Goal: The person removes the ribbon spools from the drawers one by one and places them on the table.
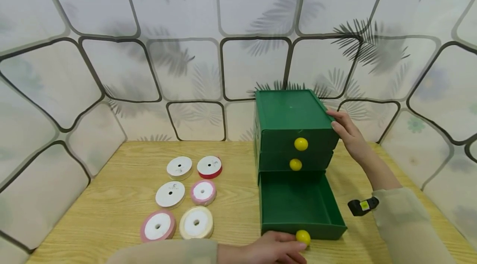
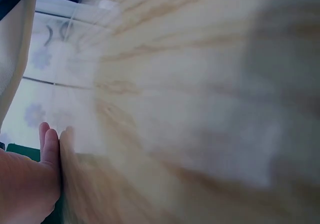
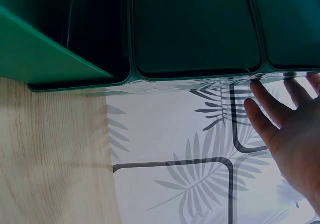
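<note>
A green drawer cabinet [image 1: 294, 123] stands upright at the table's [image 1: 112, 197] back right, near the wall. Its bottom drawer [image 1: 299, 204] is pulled out lengthwise toward the person, nearly to the table's front edge. The left hand [image 1: 273, 249] pinches its yellow knob [image 1: 303, 237]; the right hand [image 1: 346, 131] rests flat, fingers straight, against the cabinet's upper right side. Six ribbon spools [image 1: 186, 193] lie left, well apart from the drawer.

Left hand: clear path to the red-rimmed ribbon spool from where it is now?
Probably yes. The left hand is at the yellow round knob of the pulled-out bottom green plastic drawer; the red-rimmed ribbon spool lies on open wooden tabletop to its left, with only flat spools between.
</note>
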Action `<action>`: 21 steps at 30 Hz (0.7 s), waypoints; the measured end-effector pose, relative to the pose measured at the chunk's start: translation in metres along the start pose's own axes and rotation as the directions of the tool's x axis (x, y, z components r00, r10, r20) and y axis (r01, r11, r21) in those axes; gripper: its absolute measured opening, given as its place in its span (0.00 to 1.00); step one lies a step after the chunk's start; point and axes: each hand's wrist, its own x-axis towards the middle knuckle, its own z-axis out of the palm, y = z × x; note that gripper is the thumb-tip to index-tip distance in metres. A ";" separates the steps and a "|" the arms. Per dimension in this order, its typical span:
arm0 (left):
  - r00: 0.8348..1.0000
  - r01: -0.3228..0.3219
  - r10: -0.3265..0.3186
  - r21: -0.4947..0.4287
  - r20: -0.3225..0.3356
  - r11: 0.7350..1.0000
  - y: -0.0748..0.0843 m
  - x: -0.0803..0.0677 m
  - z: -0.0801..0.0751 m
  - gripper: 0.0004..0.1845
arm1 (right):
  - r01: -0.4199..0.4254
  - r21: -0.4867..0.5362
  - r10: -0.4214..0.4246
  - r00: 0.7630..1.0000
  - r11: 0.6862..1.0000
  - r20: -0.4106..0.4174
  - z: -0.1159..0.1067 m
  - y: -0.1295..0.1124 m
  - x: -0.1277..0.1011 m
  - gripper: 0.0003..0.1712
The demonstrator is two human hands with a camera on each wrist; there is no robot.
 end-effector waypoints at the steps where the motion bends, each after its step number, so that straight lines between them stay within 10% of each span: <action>1: 1.000 0.005 -0.005 0.006 -0.013 1.000 0.005 -0.005 0.005 0.25 | 0.001 0.002 -0.001 1.000 1.000 0.000 0.000 0.000 0.000 0.21; 21: 0.938 -0.137 0.108 -0.066 -0.330 0.988 0.008 -0.008 0.040 0.20 | 0.000 0.011 0.000 1.000 1.000 -0.005 0.001 0.000 -0.001 0.21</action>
